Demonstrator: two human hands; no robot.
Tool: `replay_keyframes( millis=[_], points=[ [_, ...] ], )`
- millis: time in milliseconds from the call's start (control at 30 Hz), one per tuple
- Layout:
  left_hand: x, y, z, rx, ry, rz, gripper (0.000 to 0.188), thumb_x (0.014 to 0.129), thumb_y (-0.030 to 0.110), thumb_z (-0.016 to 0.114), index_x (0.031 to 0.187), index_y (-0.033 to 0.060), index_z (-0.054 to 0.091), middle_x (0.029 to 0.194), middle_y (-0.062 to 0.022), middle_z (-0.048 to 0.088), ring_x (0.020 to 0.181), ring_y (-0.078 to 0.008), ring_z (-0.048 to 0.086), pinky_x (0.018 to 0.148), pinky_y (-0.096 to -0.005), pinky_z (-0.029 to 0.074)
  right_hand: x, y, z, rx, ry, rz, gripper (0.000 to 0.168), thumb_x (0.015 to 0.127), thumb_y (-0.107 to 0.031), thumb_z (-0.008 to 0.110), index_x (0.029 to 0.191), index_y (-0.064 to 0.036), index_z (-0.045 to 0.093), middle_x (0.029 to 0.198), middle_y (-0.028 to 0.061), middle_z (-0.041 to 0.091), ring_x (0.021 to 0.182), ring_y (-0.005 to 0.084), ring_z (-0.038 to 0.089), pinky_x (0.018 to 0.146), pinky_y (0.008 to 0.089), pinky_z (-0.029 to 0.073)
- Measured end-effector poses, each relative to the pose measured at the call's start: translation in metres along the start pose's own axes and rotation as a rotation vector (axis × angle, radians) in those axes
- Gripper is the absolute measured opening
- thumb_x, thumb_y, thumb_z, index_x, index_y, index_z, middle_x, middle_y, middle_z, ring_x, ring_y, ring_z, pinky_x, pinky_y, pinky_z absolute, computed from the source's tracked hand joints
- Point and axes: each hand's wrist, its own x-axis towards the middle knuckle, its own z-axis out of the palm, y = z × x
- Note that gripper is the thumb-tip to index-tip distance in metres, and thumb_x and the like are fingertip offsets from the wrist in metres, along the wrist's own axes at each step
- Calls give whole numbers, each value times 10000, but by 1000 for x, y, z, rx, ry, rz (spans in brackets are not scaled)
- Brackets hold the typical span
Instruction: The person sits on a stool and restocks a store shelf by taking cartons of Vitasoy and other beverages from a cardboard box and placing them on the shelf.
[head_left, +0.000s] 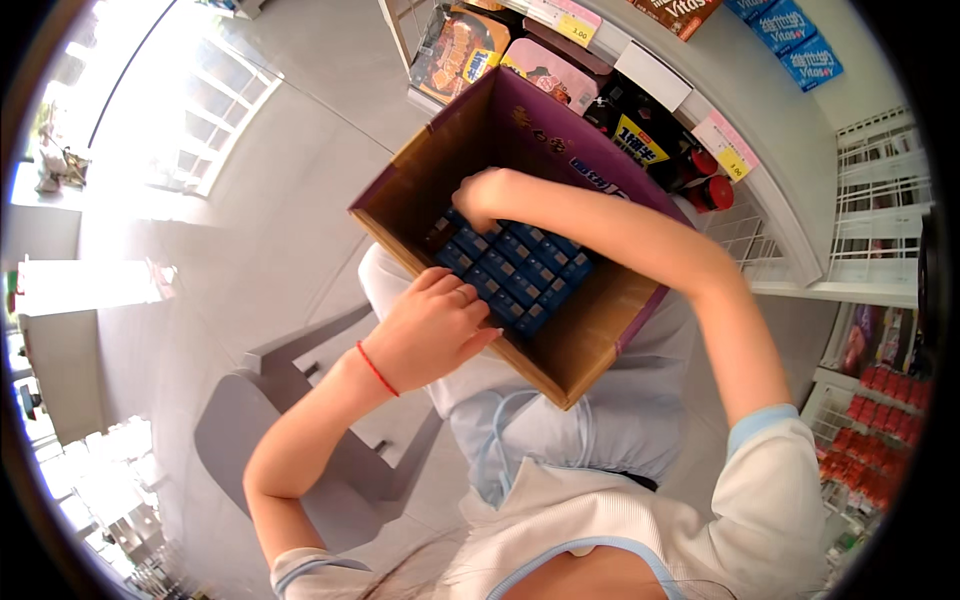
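An open cardboard box (592, 367), purple outside and brown inside, rests tilted on my lap. Rows of small blue drink cartons (517, 262) stand in it. My left hand (439, 322), with a red string on the wrist, has its fingers curled over the near rim of the box. My right hand (484, 196) reaches down inside at the far left part, its fingers at the cartons; its fingertips are hidden, so whether it grips one cannot be told. A darker brown carton (438, 231) lies beside it.
A store shelf (780, 225) curves past the far side, holding packaged instant meals (459, 56), red-capped bottles (718, 193) and blue Vitasoy cartons (810, 60) higher up. A grey plastic chair (292, 450) stands at my left. Hanging red packets (870, 442) are at the right.
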Motion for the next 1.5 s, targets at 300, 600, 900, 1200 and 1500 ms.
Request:
replay_keyframes(
  millis=[300,600,900,1200,1500],
  points=[
    [-1,-2,7,6,45,4,195,839,240,559,829,51,606,851,-84,584,869,-233,539,914,-356,376,123,60,118,456,542,498,232,719,-184,613,910,-66,669,979,160,632,924,305,612,760,403,507],
    [-4,-3,9,20,34,-41,219,843,263,560,800,54,609,841,-76,577,865,-220,531,906,-340,379,134,46,117,581,595,563,314,711,-316,648,892,-60,662,947,165,636,899,300,619,775,411,503],
    [0,-5,12,-7,82,-40,223,831,268,568,779,54,606,815,-68,569,842,-210,526,888,-325,379,164,55,124,602,469,656,346,723,-355,641,935,-82,658,982,140,637,928,273,619,782,404,503],
    [-2,-6,13,-3,115,-34,245,821,283,576,753,48,592,782,-65,549,791,-208,515,822,-309,388,174,64,130,671,537,662,401,682,-400,653,948,-100,658,954,145,643,914,267,621,764,392,504],
    [-1,-13,22,32,121,-23,306,831,333,553,744,45,605,745,-68,562,795,-209,531,816,-307,391,139,66,125,503,701,458,498,591,-441,738,905,-63,654,926,157,637,873,299,617,763,394,497]
  ],
)
